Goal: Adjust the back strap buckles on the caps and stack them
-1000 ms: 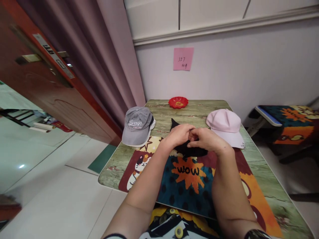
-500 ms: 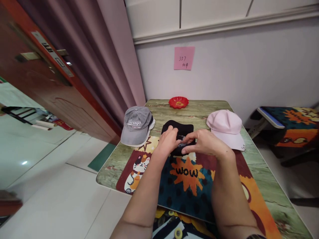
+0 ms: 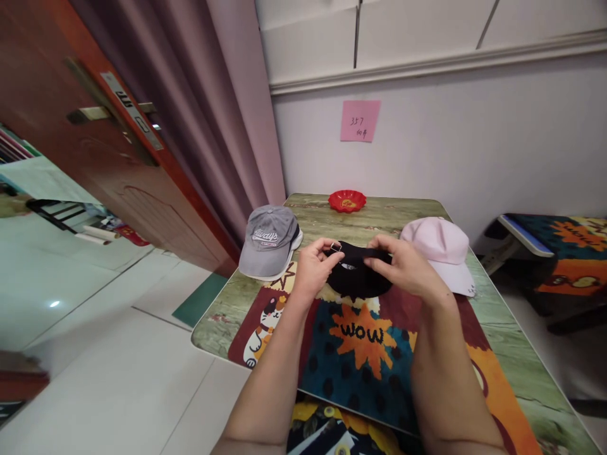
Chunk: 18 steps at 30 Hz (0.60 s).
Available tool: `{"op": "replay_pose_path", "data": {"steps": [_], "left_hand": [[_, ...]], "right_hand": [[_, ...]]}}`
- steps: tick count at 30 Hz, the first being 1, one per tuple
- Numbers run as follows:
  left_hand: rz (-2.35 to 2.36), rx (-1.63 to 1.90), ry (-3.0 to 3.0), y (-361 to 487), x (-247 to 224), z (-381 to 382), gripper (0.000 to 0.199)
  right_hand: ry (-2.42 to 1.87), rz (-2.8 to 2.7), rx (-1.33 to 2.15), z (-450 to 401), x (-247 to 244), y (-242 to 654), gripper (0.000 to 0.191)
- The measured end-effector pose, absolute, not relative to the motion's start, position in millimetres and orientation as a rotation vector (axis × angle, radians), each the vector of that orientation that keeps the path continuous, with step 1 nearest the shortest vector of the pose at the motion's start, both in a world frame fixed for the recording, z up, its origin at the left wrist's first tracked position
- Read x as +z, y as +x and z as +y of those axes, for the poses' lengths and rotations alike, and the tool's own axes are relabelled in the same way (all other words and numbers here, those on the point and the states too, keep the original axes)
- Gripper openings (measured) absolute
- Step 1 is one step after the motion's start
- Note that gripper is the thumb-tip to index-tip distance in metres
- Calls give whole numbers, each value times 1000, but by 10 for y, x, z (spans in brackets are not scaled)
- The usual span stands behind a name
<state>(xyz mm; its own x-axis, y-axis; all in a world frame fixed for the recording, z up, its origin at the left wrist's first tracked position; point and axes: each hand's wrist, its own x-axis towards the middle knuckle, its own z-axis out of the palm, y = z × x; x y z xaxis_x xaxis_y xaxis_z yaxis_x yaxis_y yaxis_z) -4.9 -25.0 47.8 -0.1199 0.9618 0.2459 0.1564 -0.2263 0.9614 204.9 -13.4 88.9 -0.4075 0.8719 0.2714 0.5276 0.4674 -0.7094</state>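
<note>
black cap (image 3: 360, 284) was at mid-bench (image 3: 218, 319), between the grey cap (image 3: 265, 243) and the pink cap (image 3: 437, 246); contact with the mat (image 3: 327, 360) could not be told. left hand (image 3: 313, 268): fingers pinched its edge by the metal buckle (image 3: 336, 247). right hand (image 3: 405, 262): fingers gripped the opposite side. red dish (image 3: 348, 201) stood beyond.

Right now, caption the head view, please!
Both hands hold a black cap between a gray cap and a pink cap.
</note>
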Motion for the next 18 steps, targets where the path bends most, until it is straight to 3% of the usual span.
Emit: {"op": "replay_pose_path", "data": {"steps": [5,11,18], "left_hand": [[1341,1519,1424,-11,449,-273,25],[1617,1598,1945,35,499,-351,14],[1627,1512,1924,113,480,-366,30]], "right_hand": [[-904,-1867,1306,-237,939,1992,37],[-901,-1572,1155,-116,806,1910,70],[-997,-1550,939,-83,808,1933,51]]}}
